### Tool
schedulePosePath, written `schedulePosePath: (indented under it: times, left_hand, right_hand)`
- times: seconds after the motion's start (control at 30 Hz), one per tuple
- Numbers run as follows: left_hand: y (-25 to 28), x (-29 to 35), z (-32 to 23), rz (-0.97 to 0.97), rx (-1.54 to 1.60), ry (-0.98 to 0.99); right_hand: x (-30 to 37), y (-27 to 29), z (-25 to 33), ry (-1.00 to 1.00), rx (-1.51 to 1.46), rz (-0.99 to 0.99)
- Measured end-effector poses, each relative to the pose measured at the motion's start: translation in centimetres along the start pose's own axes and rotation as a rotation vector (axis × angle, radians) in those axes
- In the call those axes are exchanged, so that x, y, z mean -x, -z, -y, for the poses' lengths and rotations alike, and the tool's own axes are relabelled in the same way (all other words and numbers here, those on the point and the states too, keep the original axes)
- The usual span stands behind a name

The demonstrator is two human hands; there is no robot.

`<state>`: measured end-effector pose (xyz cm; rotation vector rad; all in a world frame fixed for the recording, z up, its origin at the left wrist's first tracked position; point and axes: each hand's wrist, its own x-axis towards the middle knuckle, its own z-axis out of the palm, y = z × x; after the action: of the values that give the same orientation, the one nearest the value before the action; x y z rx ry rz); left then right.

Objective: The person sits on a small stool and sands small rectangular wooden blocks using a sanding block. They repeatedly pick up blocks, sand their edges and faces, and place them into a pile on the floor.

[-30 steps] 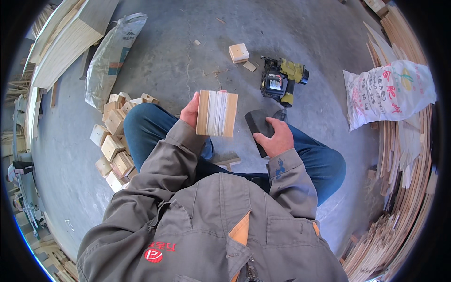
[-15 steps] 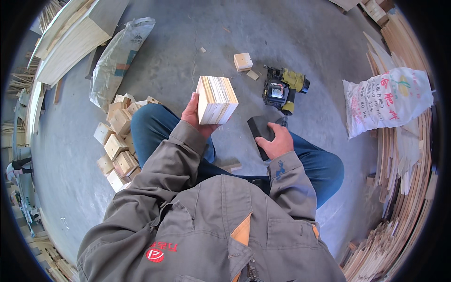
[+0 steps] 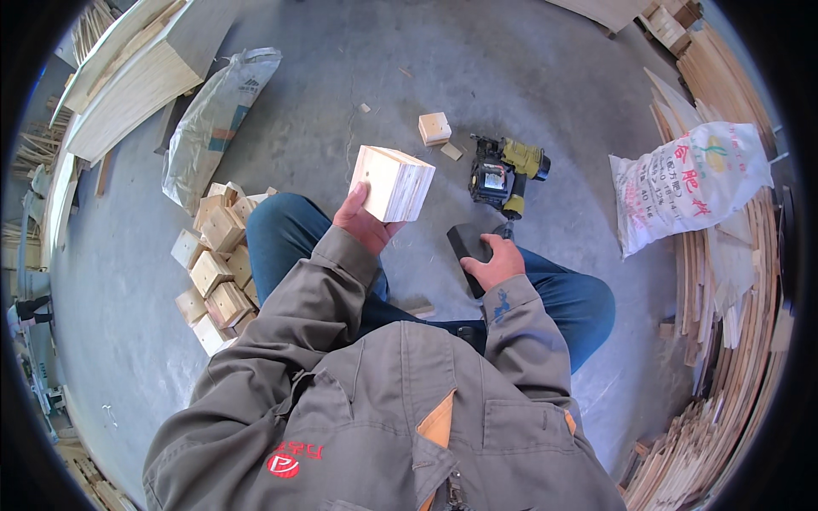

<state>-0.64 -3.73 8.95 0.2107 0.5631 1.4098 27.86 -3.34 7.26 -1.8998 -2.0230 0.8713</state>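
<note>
My left hand [image 3: 366, 223] is closed around the lower left side of a layered plywood block [image 3: 402, 186] held up over the floor between my knees. The thumb presses a pale face that has a small dark hole, while the striped layered edges face right. My right hand [image 3: 497, 262] is curled over a dark grey, straight-edged block [image 3: 461, 244] beside my right knee; its fingertips are partly hidden. Just beyond that hand, a yellow-and-black nail gun [image 3: 509, 175] lies on the floor.
Similar wooden blocks [image 3: 220, 277] are heaped beside my left knee. One small block [image 3: 434, 128] and a wood scrap [image 3: 452, 152] lie ahead. A white sack [image 3: 694, 187] rests on stacked boards [image 3: 737, 281] at right. Another sack [image 3: 217, 119] and large panels [image 3: 145, 85] stand at left.
The plywood block has turned in my left hand, bringing a broad pale face with a hole into view on its left. My right hand keeps its grip on the dark block.
</note>
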Motion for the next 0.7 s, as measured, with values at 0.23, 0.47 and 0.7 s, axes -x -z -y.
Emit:
schedulePosePath:
  times: [0.23,0.47,0.7]
  left_hand:
    - [-0.1,0.0,0.1,-0.061,0.022,0.066]
    - [0.6,-0.3,-0.3,-0.179,0.094,0.151]
    - [0.8,-0.1,-0.3,-0.178,0.060,0.205]
  right_hand:
    - [0.6,0.2,0.3,-0.004,0.013,0.011]
    - [0.9,0.3,0.6,-0.005,0.031,0.015]
    - [1.1,0.2,0.4,0.003,0.037,0.017]
